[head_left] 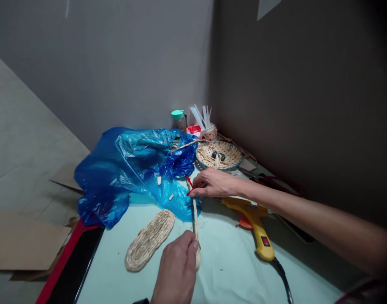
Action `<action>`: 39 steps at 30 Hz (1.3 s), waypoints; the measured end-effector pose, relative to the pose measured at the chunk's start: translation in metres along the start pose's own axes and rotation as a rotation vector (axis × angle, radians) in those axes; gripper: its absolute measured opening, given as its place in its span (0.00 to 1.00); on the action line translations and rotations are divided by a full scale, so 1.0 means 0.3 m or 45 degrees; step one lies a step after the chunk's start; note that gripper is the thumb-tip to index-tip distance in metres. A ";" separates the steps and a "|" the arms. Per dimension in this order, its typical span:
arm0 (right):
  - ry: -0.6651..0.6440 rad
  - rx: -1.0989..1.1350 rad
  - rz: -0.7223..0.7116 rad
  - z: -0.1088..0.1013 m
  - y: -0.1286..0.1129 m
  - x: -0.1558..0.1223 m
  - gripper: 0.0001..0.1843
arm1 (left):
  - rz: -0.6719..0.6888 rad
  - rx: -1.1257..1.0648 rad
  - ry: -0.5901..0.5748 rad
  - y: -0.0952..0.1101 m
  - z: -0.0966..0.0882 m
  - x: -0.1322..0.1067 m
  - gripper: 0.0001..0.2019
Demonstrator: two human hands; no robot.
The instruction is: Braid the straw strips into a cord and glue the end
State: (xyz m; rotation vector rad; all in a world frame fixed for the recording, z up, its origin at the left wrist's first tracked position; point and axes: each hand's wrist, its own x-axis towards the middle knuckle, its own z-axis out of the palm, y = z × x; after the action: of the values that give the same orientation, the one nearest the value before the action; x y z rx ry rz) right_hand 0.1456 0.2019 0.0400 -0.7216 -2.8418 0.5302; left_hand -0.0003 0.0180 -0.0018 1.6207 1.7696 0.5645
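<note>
My left hand (177, 270) is closed around the near end of a braided straw cord (196, 221) that runs away from me across the pale table (225, 261). My right hand (212, 183) reaches in from the right and pinches a thin red tool (189, 182) at the cord's far end. A flat oval mat of coiled straw braid (149, 239) lies just left of the cord. The cord continues past my right hand toward the back.
A crumpled blue plastic bag (133, 169) fills the back left. A yellow glue gun (255, 221) with a black cable lies at right. A small woven basket (219, 155), a green-capped bottle (178, 119) and a cup of sticks (206, 126) stand against the wall. Cardboard (22, 240) lies on the floor.
</note>
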 end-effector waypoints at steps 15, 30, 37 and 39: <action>0.043 -0.107 -0.101 0.052 -0.039 -0.018 0.12 | -0.043 0.538 -0.312 0.095 -0.046 0.008 0.12; 0.139 0.109 0.057 0.012 -0.076 -0.043 0.04 | -0.069 0.224 -0.309 0.079 -0.110 0.005 0.12; 0.094 0.117 0.194 -0.028 -0.076 -0.132 0.05 | -0.072 0.132 -0.260 0.059 -0.123 0.005 0.12; 0.062 0.118 0.231 -0.030 -0.077 -0.142 0.05 | -0.067 0.106 -0.271 0.055 -0.128 0.006 0.13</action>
State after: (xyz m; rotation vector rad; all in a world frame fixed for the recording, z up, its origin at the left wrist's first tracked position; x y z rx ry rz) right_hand 0.1748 0.1651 0.0542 -0.9660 -2.7022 0.6565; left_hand -0.0166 0.0267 0.0358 1.6205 1.6903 0.2852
